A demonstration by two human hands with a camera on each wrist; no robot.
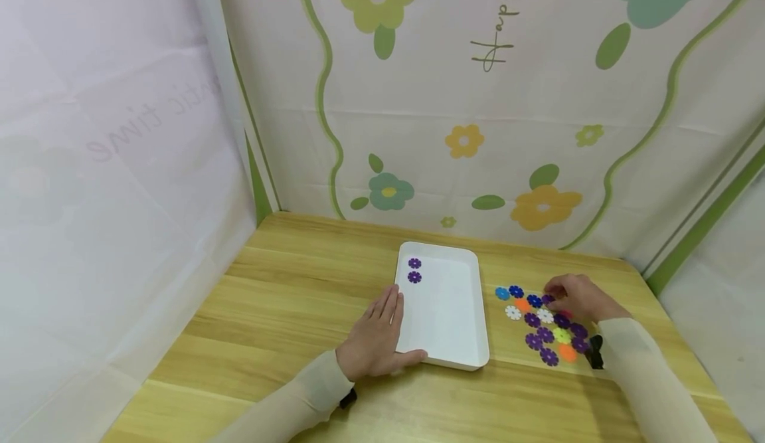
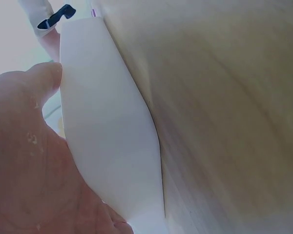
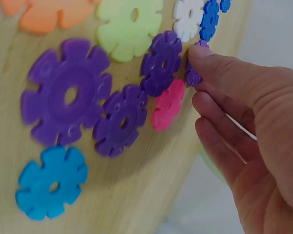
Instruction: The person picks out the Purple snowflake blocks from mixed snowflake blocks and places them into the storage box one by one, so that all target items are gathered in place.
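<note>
- Pale sleeves [image 1: 654,373] come nearest the camera, at eight and half past three around the white tray [image 1: 445,313], taken as clock centre on the wooden bench [image 1: 299,283].
- Left hand [image 1: 376,338]: at eight o'clock, fingers straight and open along the tray's side, thumb at its near edge.
- Right hand [image 1: 582,297]: at three o'clock, thumb and fingers pinching one purple disc [image 3: 193,77].
- Loose discs [image 1: 545,335]: at three o'clock beside the tray; purple, blue, white, orange, yellow-green, pink.
- Paired purple discs [image 1: 410,277]: inside the tray, toward eleven.
- Floral cloth [image 1: 418,97]: at twelve, behind the bench.
</note>
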